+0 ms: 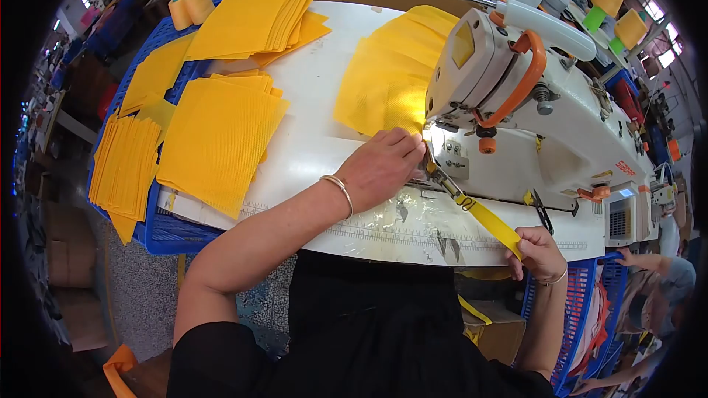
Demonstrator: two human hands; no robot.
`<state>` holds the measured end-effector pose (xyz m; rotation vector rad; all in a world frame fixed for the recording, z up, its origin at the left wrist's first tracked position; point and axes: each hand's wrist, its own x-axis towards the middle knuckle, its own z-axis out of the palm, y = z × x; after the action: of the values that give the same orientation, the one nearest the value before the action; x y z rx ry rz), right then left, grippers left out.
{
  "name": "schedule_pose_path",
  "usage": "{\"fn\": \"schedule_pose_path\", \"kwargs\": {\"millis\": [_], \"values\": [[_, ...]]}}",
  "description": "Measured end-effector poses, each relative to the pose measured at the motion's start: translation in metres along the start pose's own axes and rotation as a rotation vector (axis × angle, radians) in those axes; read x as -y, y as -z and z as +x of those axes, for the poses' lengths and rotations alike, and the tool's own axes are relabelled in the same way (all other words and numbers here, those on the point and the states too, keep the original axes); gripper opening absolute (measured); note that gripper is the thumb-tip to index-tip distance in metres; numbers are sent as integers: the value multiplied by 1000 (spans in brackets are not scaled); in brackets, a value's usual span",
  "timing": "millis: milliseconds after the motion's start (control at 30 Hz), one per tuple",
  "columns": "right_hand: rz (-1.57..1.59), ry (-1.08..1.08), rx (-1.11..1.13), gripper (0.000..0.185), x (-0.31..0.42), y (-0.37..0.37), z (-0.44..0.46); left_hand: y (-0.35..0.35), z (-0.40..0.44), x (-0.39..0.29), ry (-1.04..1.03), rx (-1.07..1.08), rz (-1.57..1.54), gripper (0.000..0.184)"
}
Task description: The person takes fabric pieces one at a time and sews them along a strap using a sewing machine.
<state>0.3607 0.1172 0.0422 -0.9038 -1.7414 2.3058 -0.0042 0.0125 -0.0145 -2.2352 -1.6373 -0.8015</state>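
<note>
A white sewing machine [590,114] with orange parts stands on a white work table [310,66]. Yellow fabric [387,66] lies behind and left of its needle area, with one edge under the lit head. My left hand [383,166] is at that edge beside the needle, fingers pressed together on the fabric. A yellow strip [494,227] runs through a metal guide [446,183] toward the needle area. Its near end is pinched in my right hand [540,253], at the table's front edge.
Stacks of yellow fabric pieces [217,136] lie at the left, partly over a blue basket [173,232]. Black-handled snips [543,212] rest right of the strip. Thread cones [198,6] stand back left. Another person's arm [645,259] shows at the far right, near a blue crate [582,309].
</note>
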Motion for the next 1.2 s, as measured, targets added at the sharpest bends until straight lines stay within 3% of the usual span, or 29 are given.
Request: {"fn": "schedule_pose_path", "kwargs": {"millis": [200,333,433,500,533,600,633,700,767,933,1033,1067,1200], "values": [[-102,-7,-39,30,5,-3,0,-5,-2,2,37,-51,-57,33],[-17,-31,-87,21,0,-2,-1,-8,-4,6,24,75,-31,44],[11,4,-74,18,-6,4,0,45,-9,1,53,162,58,45],[-7,-3,-67,16,-7,5,-4,104,-15,9,297,257,-150,40],[-22,-19,-72,14,-7,3,-6,122,-33,30,209,149,-93,33],[-56,-37,-81,10,-2,-1,-5,166,-64,62,514,78,-224,33],[-59,-13,-69,10,6,-9,-1,180,-79,76,670,8,-73,33],[-523,146,-178,10,23,-43,0,192,-108,105,932,-79,322,39],[-984,295,-302,10,34,-68,0,192,-123,119,1160,23,385,34],[-1243,551,-230,31,44,-84,7,206,-117,129,1272,79,98,27],[-1138,572,-315,22,50,-122,10,215,-123,138,1278,51,73,26],[-1092,560,-356,18,52,-134,7,217,-127,141,1255,-45,54,28],[-1033,478,-419,13,48,-137,9,252,-106,123,1197,-235,-171,50]]}}
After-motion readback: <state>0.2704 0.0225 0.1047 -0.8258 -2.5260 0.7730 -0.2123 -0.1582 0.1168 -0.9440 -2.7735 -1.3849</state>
